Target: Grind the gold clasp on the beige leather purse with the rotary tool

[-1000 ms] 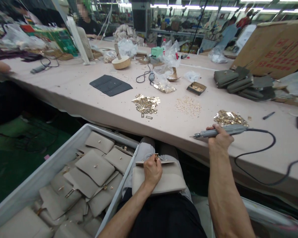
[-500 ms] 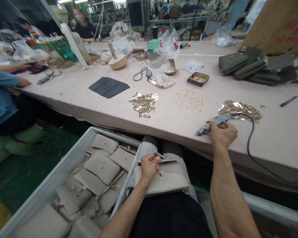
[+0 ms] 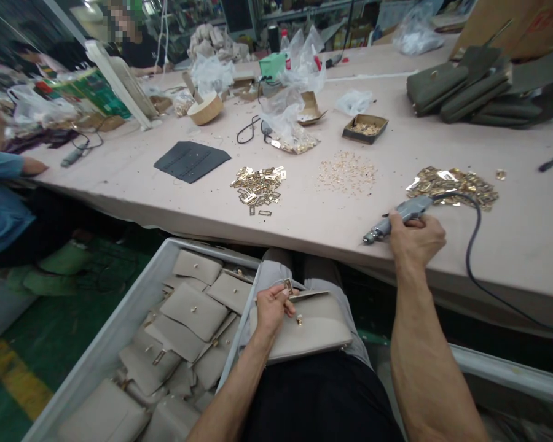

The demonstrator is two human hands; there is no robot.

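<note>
A beige handbag [image 3: 325, 328] lies across my lap, a small gold clasp post [image 3: 299, 320] on its front. My left hand [image 3: 271, 312] pinches the edge of its raised flap [image 3: 311, 298], where a gold rectangular plate [image 3: 288, 286] shows at the fingertips. Over the table's front edge, my right hand [image 3: 417, 242] is wrapped round a grey electric screwdriver [image 3: 399, 220] whose bit points left. Behind the screwdriver lies a pile of shiny gold fittings [image 3: 451, 187]. The tiny screws [image 3: 348, 172] are scattered farther left, beside a heap of gold frames [image 3: 258, 186].
A white bin [image 3: 166, 248] of beige bags stands at my left. The screwdriver's cable [image 3: 472, 245] loops down to the right. Dark green bags [image 3: 470, 92], a small box of screws [image 3: 365, 129] and a black sheet [image 3: 191, 161] lie on the table. A co-worker's arm [image 3: 9, 164] rests far left.
My view has tilted slightly down. The flap and plate in my left hand have turned a little, showing the plate more openly. My right hand keeps its hold on the screwdriver.
</note>
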